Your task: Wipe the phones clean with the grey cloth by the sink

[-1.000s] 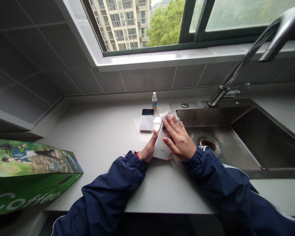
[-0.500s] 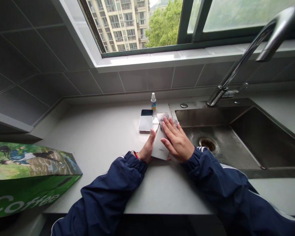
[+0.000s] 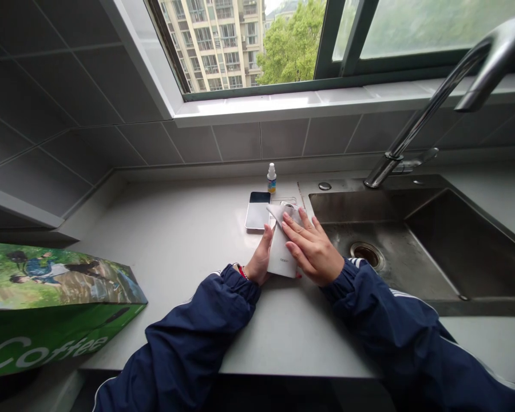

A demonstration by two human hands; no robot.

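Observation:
My left hand [image 3: 257, 260] is closed round the left edge of a white smartphone [image 3: 282, 264], its back facing up and tilted toward me. With fingers extended and pressed down, my right hand [image 3: 312, 246] holds a thin whitish wiping cloth [image 3: 278, 213] against the upper part of that back. The cloth and fingers cover much of the phone's upper half; part of its camera area shows beyond the cloth. Just behind my hands, a second phone-like slab [image 3: 258, 212] with a reflective face lies on the counter. A small white-capped bottle [image 3: 272, 179] stands upright behind it.
A clear, thin-rimmed item [image 3: 288, 200] lies partly hidden behind the cloth. To the right is a steel sink [image 3: 416, 240] with a chrome faucet [image 3: 395, 154]. A green box marked "Coffee" [image 3: 64, 337] stands at the left of the pale counter [image 3: 175, 234].
My right hand and the cloth have shifted over the phone's back, with a cloth corner now reaching farther left and part of the camera area uncovered. The whole view has shifted slightly.

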